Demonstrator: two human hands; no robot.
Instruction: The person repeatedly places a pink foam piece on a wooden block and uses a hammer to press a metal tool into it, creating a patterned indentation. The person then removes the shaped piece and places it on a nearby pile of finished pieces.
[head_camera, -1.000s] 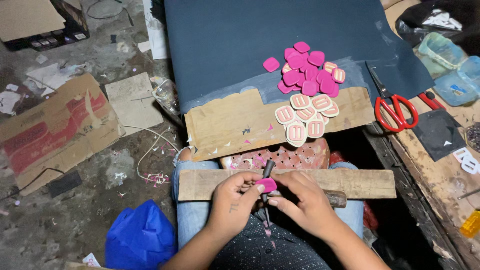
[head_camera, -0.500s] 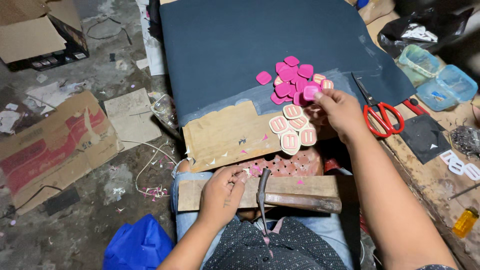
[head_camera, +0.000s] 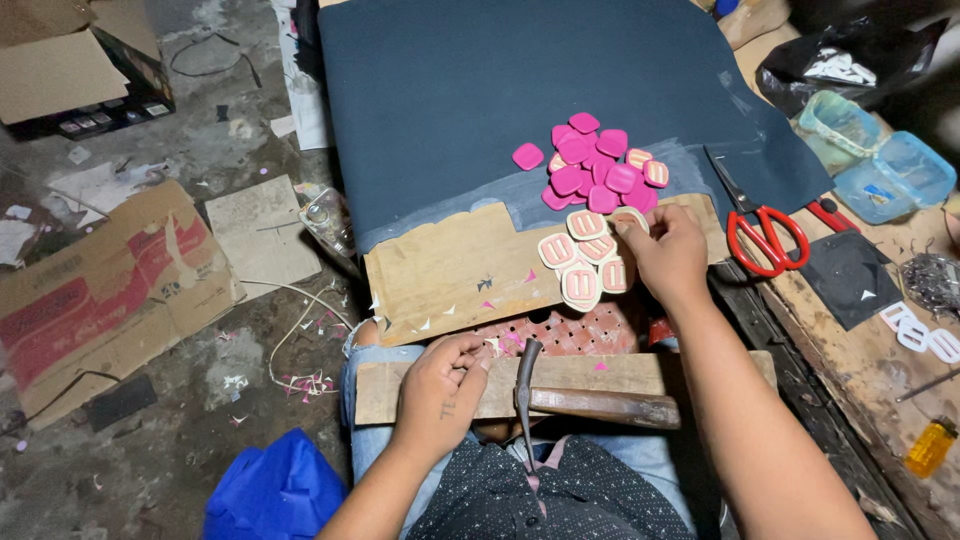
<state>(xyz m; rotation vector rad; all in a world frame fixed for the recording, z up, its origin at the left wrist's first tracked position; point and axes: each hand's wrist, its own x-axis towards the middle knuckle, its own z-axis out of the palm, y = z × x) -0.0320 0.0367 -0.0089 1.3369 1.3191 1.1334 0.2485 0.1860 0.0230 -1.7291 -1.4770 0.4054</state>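
**Picking through the buckle pile**

Right hand (head_camera: 668, 255) is out at 1 o'clock, fingers pinched shut on a cream buckle piece (head_camera: 628, 217) at the edge of the cream buckle pile (head_camera: 582, 262), just below the pink pieces (head_camera: 598, 165). Left hand (head_camera: 440, 385) rests curled on the wooden block (head_camera: 600, 372) on the lap, holding nothing I can see. Hammer (head_camera: 570, 398) lies on the block; red scissors (head_camera: 765, 232) at 3 o'clock.

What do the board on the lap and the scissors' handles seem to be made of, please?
The board looks like bare, unfinished wood: pale, matte, with rough worn edges. The scissors' handles look like glossy red plastic, smooth and evenly coloured; the blades appear to be dark metal.
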